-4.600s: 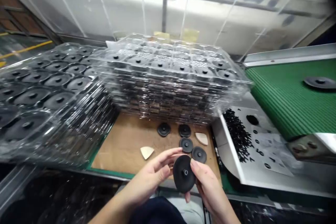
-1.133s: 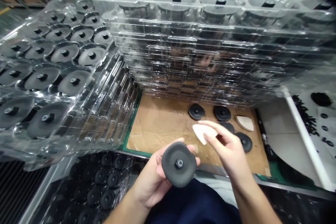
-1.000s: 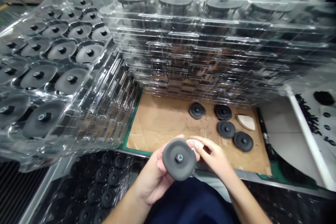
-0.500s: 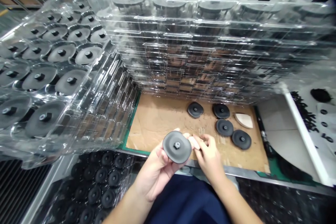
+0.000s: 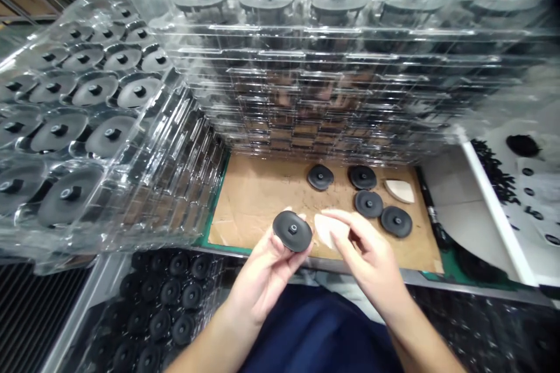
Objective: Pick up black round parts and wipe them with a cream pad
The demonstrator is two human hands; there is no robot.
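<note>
My left hand (image 5: 266, 271) grips a black rubber disc (image 5: 292, 231) with a small metal nut at its centre, held face-up over the front edge of the brown board (image 5: 258, 201). My right hand (image 5: 371, 259) is just right of it, fingers pinched on a pale wedge-shaped pad (image 5: 326, 228) whose tip is close to the disc's rim. Several more black discs (image 5: 370, 203) lie on the board behind my hands, with a second pale wedge (image 5: 399, 190) at the far right.
A tall stack of clear blister trays (image 5: 332, 64) holding black discs stands behind the board. Another tilted stack (image 5: 87, 128) is on the left. Below it a bin (image 5: 161, 303) holds loose discs. A white tray (image 5: 494, 198) with small black scraps is on the right.
My right hand drew the pale wedge back to the right of the disc after pressing it against the disc's edge. My left hand moved the disc a little further forward and up.
</note>
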